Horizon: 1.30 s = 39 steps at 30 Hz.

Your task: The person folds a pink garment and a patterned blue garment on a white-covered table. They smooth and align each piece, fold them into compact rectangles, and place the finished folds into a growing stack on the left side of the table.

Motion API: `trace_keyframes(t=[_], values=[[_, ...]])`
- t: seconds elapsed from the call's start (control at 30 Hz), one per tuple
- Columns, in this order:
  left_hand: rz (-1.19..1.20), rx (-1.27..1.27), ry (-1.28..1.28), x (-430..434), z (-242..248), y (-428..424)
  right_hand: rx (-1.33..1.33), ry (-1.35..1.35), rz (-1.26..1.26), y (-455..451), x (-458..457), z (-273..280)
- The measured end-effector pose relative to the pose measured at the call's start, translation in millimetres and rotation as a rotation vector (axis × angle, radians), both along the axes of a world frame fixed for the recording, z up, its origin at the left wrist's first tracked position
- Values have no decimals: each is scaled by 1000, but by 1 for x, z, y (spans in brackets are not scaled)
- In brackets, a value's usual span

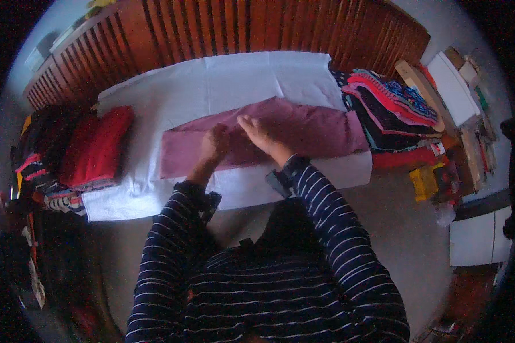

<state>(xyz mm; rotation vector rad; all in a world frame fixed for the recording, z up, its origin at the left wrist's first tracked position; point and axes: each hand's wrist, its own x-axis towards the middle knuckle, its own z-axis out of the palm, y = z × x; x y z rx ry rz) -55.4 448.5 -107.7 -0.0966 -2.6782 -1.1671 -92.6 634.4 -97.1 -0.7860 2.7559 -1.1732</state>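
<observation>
A mauve-pink garment point(322, 126) lies folded lengthwise across a white cloth point(240, 79) in front of me. Over its left-centre part is my left hand point(215, 141), with the fingers curled; whether cloth is pinched in them cannot be told. Close by on the right, my right hand point(259, 135) is held above the middle of the garment, palm turned inward and fingers extended. Nothing shows in its grasp. Soft creases run through the garment near its right end. Both wrists carry a dark strapped device.
Folded red cloth point(101, 150) and dark clothes point(47, 141) are piled at the left. To the right rises a stack of folded colourful fabrics point(395, 107), near a long cardboard piece point(420, 92). A slatted wooden panel point(257, 25) borders the far side. A yellow packet point(424, 183) sits lower right.
</observation>
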Motion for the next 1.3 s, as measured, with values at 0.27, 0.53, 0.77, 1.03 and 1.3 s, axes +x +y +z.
trace_keyframes(t=[0.27,0.53,0.77,1.03,1.3], values=[[-201,-378,409,-3,-51,10,-433,-368,-255,139,-34,-16],[-274,-586,553,26,-3,32,-878,-346,-487,246,-11,-23],[-224,-532,542,18,-13,32,-993,-307,-576,302,-7,-28],[-231,-651,582,21,-7,34,-1161,-253,-373,308,1,-33],[-256,-664,629,21,-12,30,-369,80,-758,331,-16,-30]])
